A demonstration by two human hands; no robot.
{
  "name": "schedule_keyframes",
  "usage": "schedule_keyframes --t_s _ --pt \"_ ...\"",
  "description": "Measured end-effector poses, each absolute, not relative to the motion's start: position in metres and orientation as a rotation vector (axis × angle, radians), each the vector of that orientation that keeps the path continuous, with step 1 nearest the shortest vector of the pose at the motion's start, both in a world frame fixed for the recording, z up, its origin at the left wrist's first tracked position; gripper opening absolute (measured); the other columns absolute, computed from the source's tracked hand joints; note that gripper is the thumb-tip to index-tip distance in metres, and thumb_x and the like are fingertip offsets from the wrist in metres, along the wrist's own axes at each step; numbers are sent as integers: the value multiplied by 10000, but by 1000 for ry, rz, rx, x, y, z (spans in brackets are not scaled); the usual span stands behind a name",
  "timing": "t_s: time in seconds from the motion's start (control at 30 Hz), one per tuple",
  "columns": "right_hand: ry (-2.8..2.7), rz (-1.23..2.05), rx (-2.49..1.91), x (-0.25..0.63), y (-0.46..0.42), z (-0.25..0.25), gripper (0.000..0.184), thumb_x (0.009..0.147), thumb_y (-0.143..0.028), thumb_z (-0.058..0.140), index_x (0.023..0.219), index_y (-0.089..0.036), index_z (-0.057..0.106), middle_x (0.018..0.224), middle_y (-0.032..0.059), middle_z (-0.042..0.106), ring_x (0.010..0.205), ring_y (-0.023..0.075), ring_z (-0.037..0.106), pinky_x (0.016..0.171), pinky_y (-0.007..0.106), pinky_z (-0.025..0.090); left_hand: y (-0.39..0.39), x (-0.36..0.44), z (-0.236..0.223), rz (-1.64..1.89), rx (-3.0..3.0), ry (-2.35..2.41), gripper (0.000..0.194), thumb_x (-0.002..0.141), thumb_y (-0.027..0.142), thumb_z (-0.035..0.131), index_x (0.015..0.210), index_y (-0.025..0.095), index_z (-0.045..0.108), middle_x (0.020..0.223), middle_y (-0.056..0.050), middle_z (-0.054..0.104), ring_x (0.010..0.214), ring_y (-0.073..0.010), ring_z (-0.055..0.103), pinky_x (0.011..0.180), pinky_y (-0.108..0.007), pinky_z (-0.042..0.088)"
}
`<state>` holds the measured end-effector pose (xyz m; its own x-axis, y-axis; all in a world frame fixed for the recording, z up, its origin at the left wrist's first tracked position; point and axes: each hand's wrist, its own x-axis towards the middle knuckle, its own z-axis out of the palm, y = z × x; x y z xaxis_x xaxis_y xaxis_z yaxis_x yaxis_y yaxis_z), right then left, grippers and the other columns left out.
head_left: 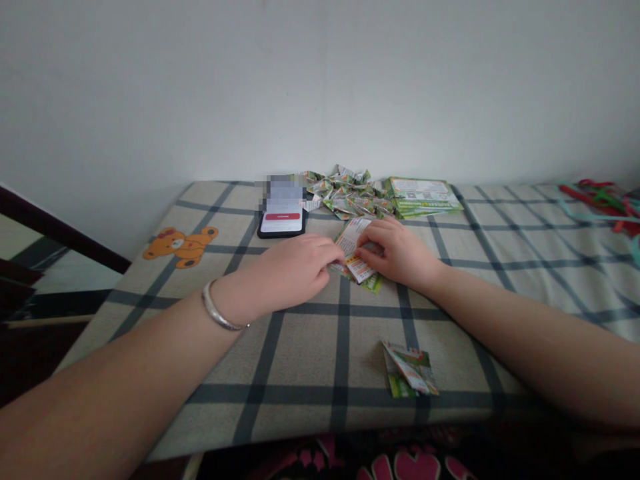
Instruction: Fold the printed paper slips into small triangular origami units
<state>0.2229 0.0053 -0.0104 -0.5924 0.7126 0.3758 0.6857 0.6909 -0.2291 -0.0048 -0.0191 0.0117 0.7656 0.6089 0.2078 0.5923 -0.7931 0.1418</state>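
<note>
A printed paper leaflet, partly folded, lies on the table between my hands. My left hand wears a silver bangle at the wrist. Its fingers are closed and curled on the leaflet's left edge. From the other side, my right hand grips the leaflet with thumb and fingers pinched at the fold, covering part of it. Nearer to me sits a small folded leaflet, its flaps standing up a little. Beyond my hands several folded paper pieces lie in a heap beside a stack of flat green leaflets.
A phone with a lit screen stands left of the heap, near the wall. A checked cloth covers the table, with a bear picture at its left. Red and green strips lie at the far right.
</note>
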Motion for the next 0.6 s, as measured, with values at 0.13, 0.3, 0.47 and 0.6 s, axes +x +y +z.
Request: schedule_keyframes --t_s 0.13,0.3,0.47,0.6 --pt "-2451 64 -1079 223 6 -11 92 870 -226 563 828 -177 628 854 66 644 843 207 553 772 318 401 -19 0 8 489 2852 1052 306 827 83 476 1100 143 602 1077 -73 672 1016 -206 619 932 -377 500" --pt "-2431 77 -1048 224 8 -12 77 858 -235 588 833 -180 633 850 60 649 831 205 555 773 321 397 -19 2 3 512 2833 1057 320 855 99 471 1144 153 597 1083 -74 655 1041 -205 601 948 -382 493" --pt "-2424 81 -1035 225 9 -13 86 859 -257 599 826 -185 632 849 58 655 828 204 562 778 327 398 -23 6 3 490 2834 1098 326 872 108 477 1170 147 603 1066 -82 636 1039 -218 585 944 -400 491" --pt "-2408 63 -1021 225 7 -13 44 852 -217 592 837 -183 615 826 54 645 820 202 556 773 323 408 -25 10 0 551 2791 1183 211 896 172 521 1071 142 636 1029 -83 625 1031 -228 571 946 -414 486"
